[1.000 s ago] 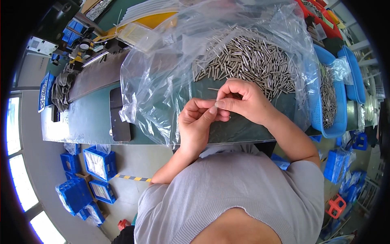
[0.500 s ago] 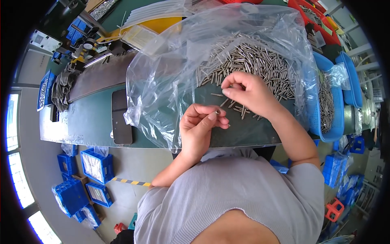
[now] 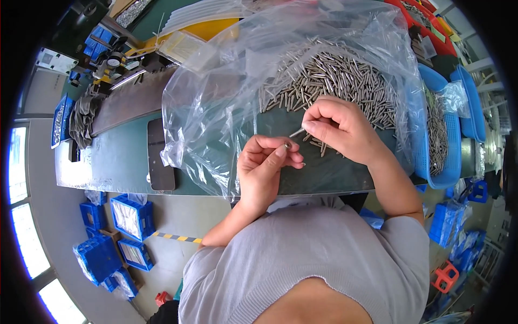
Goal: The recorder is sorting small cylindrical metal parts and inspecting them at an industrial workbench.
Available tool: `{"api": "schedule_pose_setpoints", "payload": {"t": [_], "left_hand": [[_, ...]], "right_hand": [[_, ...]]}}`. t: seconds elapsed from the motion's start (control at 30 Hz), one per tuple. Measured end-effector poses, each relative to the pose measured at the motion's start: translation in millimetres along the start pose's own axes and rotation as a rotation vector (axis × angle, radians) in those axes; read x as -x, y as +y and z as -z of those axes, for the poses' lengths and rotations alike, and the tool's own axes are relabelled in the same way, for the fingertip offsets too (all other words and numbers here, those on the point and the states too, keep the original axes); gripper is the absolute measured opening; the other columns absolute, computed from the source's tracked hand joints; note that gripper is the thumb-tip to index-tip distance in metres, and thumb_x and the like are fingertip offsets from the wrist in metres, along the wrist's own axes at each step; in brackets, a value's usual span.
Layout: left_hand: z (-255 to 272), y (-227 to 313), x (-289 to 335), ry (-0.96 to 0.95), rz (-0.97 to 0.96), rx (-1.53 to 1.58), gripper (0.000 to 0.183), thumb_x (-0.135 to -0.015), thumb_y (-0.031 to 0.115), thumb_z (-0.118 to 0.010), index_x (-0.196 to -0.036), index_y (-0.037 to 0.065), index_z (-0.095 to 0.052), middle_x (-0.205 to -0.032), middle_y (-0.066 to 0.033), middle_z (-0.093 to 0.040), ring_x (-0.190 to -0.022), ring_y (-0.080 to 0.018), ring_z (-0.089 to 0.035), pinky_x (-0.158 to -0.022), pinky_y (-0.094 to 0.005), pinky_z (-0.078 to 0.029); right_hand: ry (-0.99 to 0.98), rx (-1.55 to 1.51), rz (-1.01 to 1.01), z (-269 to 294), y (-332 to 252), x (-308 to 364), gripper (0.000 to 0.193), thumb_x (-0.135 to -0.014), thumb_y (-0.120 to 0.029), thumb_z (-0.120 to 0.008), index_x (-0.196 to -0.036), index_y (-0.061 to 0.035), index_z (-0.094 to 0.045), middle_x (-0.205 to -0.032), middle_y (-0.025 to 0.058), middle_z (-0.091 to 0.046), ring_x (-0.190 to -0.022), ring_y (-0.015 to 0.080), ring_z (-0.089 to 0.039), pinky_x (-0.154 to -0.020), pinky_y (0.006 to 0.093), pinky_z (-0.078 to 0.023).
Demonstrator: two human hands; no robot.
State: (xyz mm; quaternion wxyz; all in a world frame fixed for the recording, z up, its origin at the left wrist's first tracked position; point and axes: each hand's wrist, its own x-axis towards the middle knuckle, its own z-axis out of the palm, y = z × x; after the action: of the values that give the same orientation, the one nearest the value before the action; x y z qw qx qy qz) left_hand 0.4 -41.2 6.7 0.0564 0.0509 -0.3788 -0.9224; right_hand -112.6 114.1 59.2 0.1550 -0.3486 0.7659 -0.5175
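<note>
Between thumb and forefinger, my left hand [image 3: 263,164] pinches a small round metal part [image 3: 287,145], its end showing a dark hole. My right hand [image 3: 340,129] is closed on a slim metal pin [image 3: 297,133], which points down and left toward the round part; a narrow gap seems to lie between them. Beyond my right hand a big heap of similar metal pins [image 3: 345,75] lies on a clear plastic bag [image 3: 208,124]. A few loose pins [image 3: 322,147] rest on the green tabletop below that hand.
A dark phone [image 3: 161,155] lies on the table at the left. To the right stands a blue basket [image 3: 452,156] holding more pins, with a red bin [image 3: 440,43] behind it. A bench fixture with a dial gauge [image 3: 114,59] is at the far left. Blue crates [image 3: 132,218] stand on the floor.
My right hand has shifted slightly right and now shows a metal pin in its fingers, pointing at the part in my left hand. The left hand has stayed almost still.
</note>
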Motion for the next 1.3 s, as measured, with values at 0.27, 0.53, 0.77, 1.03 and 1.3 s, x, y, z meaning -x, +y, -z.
{"api": "schedule_pose_setpoints", "payload": {"t": [0.27,0.53,0.77,1.03,1.3], "left_hand": [[-2.4,-1.7,0.1,0.009,0.019,-0.080,0.007,-0.091,-0.002,-0.050,-0.097,-0.005,-0.051,-0.093,-0.0181,-0.063,-0.078,-0.0223,-0.065,-0.072,-0.0342,-0.056],[-4.3,-1.9,1.0,0.042,0.010,-0.144,0.007,-0.090,-0.002,-0.050,-0.097,-0.005,-0.052,-0.090,-0.0168,-0.064,-0.077,-0.0224,-0.065,-0.072,-0.0330,-0.056],[-1.3,-3.4,1.7,0.009,-0.035,-0.018,0.006,-0.089,-0.003,-0.050,-0.094,-0.003,-0.053,-0.092,-0.0183,-0.063,-0.076,-0.0219,-0.064,-0.069,-0.0337,-0.056],[1.4,-2.3,0.7,0.010,-0.044,0.018,0.005,-0.089,-0.003,-0.050,-0.093,-0.002,-0.053,-0.093,-0.0189,-0.062,-0.076,-0.0223,-0.064,-0.068,-0.0344,-0.056],[0.1,-0.9,0.2,0.007,-0.040,0.009,0.005,-0.090,-0.002,-0.050,-0.093,-0.003,-0.053,-0.095,-0.0193,-0.062,-0.077,-0.0220,-0.064,-0.069,-0.0340,-0.056]], "right_hand": [[-0.033,0.070,0.092,-7.9,0.4,6.9,0.007,-0.078,-0.005,-0.066,-0.079,-0.0017,-0.059,-0.070,0.0016,-0.052,-0.059,0.0089,-0.048,-0.050,0.0238,-0.038],[-0.059,-0.081,0.006,-20.8,3.6,7.0,0.006,-0.079,-0.004,-0.065,-0.080,-0.0014,-0.059,-0.073,0.0027,-0.054,-0.060,0.0089,-0.051,-0.053,0.0228,-0.042],[-0.041,-0.313,-0.132,-0.5,12.7,0.5,0.010,-0.086,-0.012,-0.058,-0.085,-0.0020,-0.055,-0.076,-0.0015,-0.052,-0.068,0.0061,-0.048,-0.057,0.0214,-0.040],[-0.101,-0.122,-0.128,-3.0,10.1,-3.4,0.011,-0.080,-0.011,-0.061,-0.088,-0.0041,-0.059,-0.072,0.0001,-0.052,-0.059,0.0073,-0.048,-0.049,0.0241,-0.040],[0.001,0.614,0.223,-24.1,23.7,0.0,0.014,-0.073,-0.012,-0.069,-0.083,-0.0077,-0.060,-0.076,0.0057,-0.058,-0.062,0.0231,-0.059,-0.054,0.0337,-0.047]]}}
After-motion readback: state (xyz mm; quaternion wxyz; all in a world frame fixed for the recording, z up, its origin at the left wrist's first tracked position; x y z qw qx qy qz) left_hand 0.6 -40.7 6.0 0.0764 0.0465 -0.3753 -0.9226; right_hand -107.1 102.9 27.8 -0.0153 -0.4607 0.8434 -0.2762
